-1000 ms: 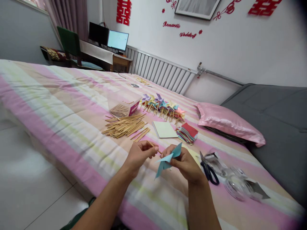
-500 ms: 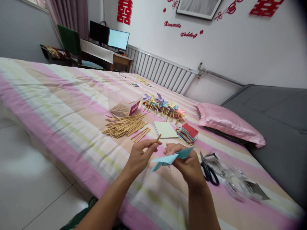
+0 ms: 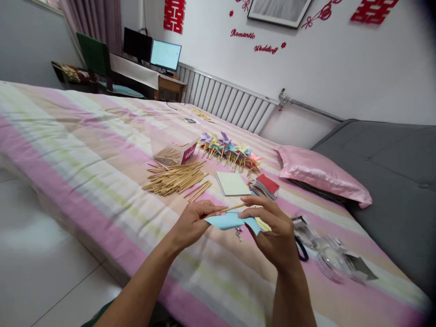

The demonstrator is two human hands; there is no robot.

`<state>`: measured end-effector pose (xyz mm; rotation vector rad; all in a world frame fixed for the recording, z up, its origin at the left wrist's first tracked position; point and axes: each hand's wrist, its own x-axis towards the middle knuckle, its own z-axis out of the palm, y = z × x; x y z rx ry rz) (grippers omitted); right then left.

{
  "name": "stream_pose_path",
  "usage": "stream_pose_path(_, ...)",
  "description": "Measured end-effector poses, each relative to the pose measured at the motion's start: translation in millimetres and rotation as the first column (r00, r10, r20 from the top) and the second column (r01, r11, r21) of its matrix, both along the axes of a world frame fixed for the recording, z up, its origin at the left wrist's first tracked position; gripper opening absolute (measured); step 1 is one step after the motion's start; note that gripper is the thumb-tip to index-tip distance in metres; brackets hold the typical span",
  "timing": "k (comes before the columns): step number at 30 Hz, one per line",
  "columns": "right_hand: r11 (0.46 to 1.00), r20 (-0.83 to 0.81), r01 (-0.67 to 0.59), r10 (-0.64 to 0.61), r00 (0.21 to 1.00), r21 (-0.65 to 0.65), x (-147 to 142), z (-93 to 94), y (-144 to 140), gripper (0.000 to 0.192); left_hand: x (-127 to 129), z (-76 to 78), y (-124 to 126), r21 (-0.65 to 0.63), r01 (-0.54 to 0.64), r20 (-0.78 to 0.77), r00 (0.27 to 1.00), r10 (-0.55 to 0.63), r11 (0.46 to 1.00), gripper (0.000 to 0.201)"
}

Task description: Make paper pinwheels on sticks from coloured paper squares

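Observation:
My left hand [image 3: 192, 222] pinches a thin wooden stick [image 3: 232, 208] that lies nearly level and points right. My right hand [image 3: 272, 227] holds a folded light blue paper pinwheel [image 3: 227, 221] against the stick, fingers curled over its top. Both hands hover above the striped bedspread [image 3: 102, 150]. Just beyond them lie a loose pile of wooden sticks [image 3: 175, 178], a pale yellow paper square [image 3: 232, 183] and a stack of coloured paper squares [image 3: 265, 186].
A row of finished pinwheels [image 3: 230, 152] and a clear box of sticks [image 3: 175, 153] sit farther back. Black scissors [image 3: 301, 249] and crumpled clear plastic packaging [image 3: 332, 259] lie to the right. A pink pillow [image 3: 320, 175] rests by a grey sofa [image 3: 391, 181].
The stick has swung from pointing up to lying almost level. My right hand rose and turned the blue paper flat, bringing it up against the stick.

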<state>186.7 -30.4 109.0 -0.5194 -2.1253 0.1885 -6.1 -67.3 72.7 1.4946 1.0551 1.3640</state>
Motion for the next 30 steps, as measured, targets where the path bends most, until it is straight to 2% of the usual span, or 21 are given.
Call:
stream_pose_path(5, 0.999, -0.026, 0.001, -0.001, 1.0, 0.035, -0.9, -3.3, 1.5, 0.023, -1.2, 2.0, -1.1, 0.064, 0.004, -0.042, 0.999, -0.002, 0.998, 0.027)
stream_pose_path(11, 0.998, -0.063, 0.014, -0.01, 0.998, 0.06, -1.8, -4.2, 0.8, 0.023, -0.9, -1.6, -0.9, 0.081, -0.041, 0.0, 0.999, 0.041, 0.996, 0.022)
stream_pose_path(16, 0.998, -0.071, 0.015, -0.01, 0.997, 0.067, -1.7, -3.5, 0.5, 0.024, -0.1, -0.8, -1.3, 0.091, -0.034, 0.01, 0.999, 0.033, 0.995, 0.018)
stream_pose_path(30, 0.999, -0.065, 0.013, -0.011, 0.998, 0.032, -1.0, -1.8, -1.5, 0.024, 0.2, -0.7, -3.0, 0.029, -0.02, 0.003, 1.0, 0.019, 0.999, 0.017)
